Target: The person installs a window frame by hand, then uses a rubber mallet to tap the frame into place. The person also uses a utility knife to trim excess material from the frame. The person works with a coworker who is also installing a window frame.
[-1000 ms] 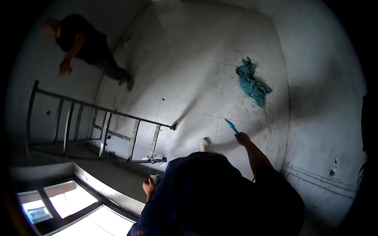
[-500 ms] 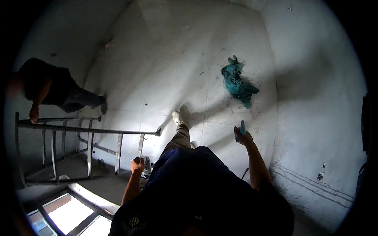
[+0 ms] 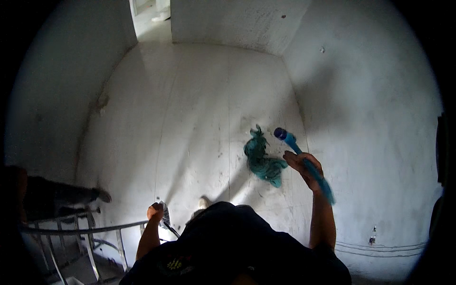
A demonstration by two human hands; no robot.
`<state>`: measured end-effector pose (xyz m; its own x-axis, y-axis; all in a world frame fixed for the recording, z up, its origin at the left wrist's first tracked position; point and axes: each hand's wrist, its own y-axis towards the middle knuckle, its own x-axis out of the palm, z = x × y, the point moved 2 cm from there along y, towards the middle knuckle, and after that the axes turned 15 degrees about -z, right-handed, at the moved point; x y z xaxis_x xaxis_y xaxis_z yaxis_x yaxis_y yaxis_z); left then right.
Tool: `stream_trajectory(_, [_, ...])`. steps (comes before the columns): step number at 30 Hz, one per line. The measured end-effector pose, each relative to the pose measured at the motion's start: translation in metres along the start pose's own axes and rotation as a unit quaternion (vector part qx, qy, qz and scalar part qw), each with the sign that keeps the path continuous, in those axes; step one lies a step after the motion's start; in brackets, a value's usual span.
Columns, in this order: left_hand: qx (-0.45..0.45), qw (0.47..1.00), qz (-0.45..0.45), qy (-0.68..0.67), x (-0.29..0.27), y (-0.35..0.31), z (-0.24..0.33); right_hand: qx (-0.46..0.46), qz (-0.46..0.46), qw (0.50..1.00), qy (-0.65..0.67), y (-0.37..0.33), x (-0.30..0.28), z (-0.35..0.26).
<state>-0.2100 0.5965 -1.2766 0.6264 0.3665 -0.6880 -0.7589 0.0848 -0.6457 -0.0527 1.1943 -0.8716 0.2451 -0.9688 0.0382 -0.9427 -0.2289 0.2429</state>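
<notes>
1. We take the green cloth as our landmark; it lies crumpled on the grey floor.
2. Just right of the cloth in our view, the right hand is clamped on a blue tool — its dark round end points up and left, its other end lies over the wrist.
3. Well left of the cloth and lower, we see the left hand curled tight on a grey item, too blurred for us to name; the two hands are well apart.
4. Farther left and below the cloth, we find a metal ladder — a co-worker's dark-trousered leg shows just above it.
5. Below and left of the cloth, we spot a pale shoe.
</notes>
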Motion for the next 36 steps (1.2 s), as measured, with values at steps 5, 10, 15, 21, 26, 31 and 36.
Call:
stream_trajectory(5, [0.073,0.994,0.038,0.073,-0.067,0.062,0.064,0.001,0.019,0.993,0.117,-0.022,-0.041,0.049])
stream_trajectory(10, [0.072,0.988,0.023,0.136,-0.072,0.197,0.054,0.187,0.202,0.958,0.08,0.038,-0.082,0.165])
stream_trajectory(15, [0.021,0.951,-0.089,0.294,-0.102,0.213,0.118,0.616,0.084,0.761,-0.182,0.042,-0.154,0.314])
stream_trajectory(21, [0.043,0.944,-0.027,0.326,-0.175,0.272,0.209,0.497,0.154,0.822,0.229,0.062,-0.267,0.464])
stream_trajectory(26, [0.015,0.964,-0.002,0.264,-0.212,0.356,0.292,0.453,0.057,0.88,-0.131,0.358,-0.367,0.324])
stream_trajectory(31, [0.019,0.974,-0.05,0.218,-0.262,0.436,0.366,0.321,0.097,0.942,0.025,0.553,-0.441,0.229])
stream_trajectory(36, [0.076,0.95,-0.231,0.198,-0.418,0.523,0.464,0.274,0.16,0.942,0.107,0.629,-0.496,0.333])
